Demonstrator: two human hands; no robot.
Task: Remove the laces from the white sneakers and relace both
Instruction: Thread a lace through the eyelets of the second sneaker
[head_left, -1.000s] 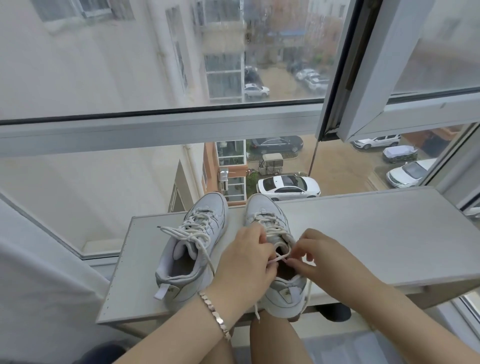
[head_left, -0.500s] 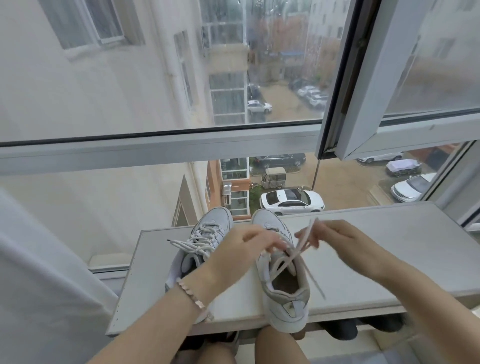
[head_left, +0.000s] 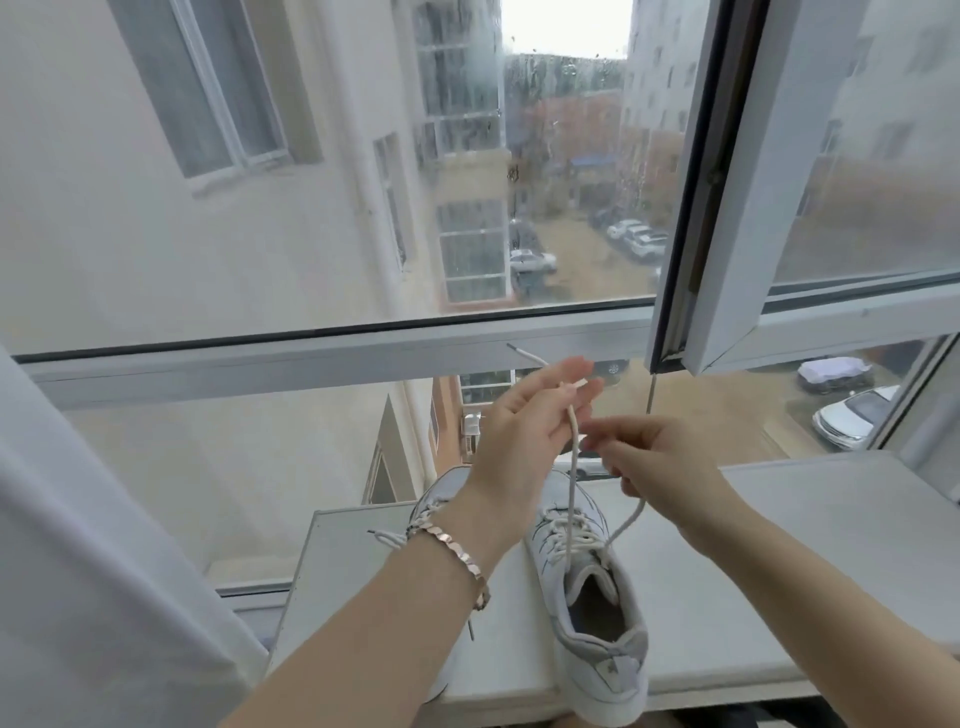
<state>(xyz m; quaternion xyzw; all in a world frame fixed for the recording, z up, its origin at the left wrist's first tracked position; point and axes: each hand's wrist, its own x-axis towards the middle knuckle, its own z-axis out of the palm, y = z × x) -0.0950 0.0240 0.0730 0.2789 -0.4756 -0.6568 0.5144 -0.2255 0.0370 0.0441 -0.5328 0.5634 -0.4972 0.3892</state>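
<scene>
On the counter (head_left: 779, 545), a white sneaker (head_left: 592, 613) stands toe toward the glass, a 2nd sneaker (head_left: 441, 491) just beside it, mostly hidden behind the forearm wearing a bracelet (head_left: 457, 551). Above them the left hand (head_left: 524, 431) pinches the lace (head_left: 571, 493) in its fingers, taut from the eyelets, while the right hand (head_left: 660, 467) curls its fingers round the lace's other strand.

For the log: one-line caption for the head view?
Left hand holds a lace end up from one sneaker on the ledge; right hand grips the other end.
</scene>
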